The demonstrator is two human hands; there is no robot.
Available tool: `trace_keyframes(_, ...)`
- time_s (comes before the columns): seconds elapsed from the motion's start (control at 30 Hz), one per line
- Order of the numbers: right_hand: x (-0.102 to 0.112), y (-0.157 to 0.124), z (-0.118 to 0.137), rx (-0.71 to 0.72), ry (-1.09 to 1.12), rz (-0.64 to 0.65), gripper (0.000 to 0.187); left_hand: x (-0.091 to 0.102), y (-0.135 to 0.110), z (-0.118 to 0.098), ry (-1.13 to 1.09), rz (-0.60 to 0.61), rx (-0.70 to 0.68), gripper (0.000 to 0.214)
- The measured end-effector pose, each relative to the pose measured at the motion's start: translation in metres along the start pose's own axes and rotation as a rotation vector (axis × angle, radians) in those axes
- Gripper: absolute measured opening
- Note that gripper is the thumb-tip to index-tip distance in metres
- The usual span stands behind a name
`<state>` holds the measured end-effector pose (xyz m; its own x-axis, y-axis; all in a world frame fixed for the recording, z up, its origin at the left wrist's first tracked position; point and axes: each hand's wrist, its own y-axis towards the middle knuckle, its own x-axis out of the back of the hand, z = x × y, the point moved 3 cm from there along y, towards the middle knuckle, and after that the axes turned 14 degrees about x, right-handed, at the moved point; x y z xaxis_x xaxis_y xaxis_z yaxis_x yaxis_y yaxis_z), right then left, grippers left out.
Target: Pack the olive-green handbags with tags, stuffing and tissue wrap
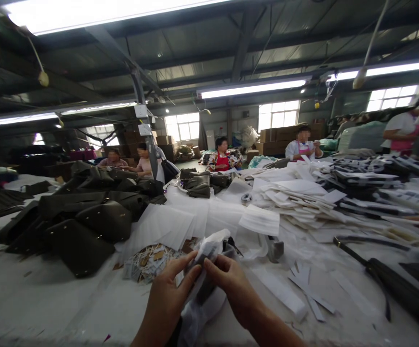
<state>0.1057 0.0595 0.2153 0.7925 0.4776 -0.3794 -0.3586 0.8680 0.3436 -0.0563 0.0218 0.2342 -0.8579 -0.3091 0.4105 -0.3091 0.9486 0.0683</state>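
Observation:
My left hand (168,299) and my right hand (233,286) are both closed on a dark bag wrapped in white tissue paper (209,250), held just above the white table (50,308) at the bottom centre. Fingers of both hands pinch the paper near the top of the bundle. More of the crumpled white wrap hangs down between my wrists. Most of the bag itself is hidden by the paper and my hands.
A heap of dark olive bags (83,217) lies at the left. White paper sheets (289,197) are piled centre and right, with dark straps (383,274) at the right. A pile of small tags (148,260) sits beside my left hand. Several people work at the far side.

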Motion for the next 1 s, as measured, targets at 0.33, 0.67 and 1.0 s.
trace_keyframes(0.33, -0.007, -0.007, -0.009, 0.051, 0.011, -0.136, 0.037, -0.007, -0.007, 0.0, -0.066, -0.045, -0.067, 0.04)
trace_keyframes(0.67, -0.003, -0.007, 0.005, -0.001, -0.088, -0.062, 0.041, -0.02, -0.01, 0.002, -0.579, 0.137, 0.225, 0.108)
trace_keyframes(1.0, 0.004, -0.019, 0.003, -0.134, 0.296, -0.031, 0.048, -0.007, -0.011, 0.009, -0.371, 0.056, 0.182, 0.055)
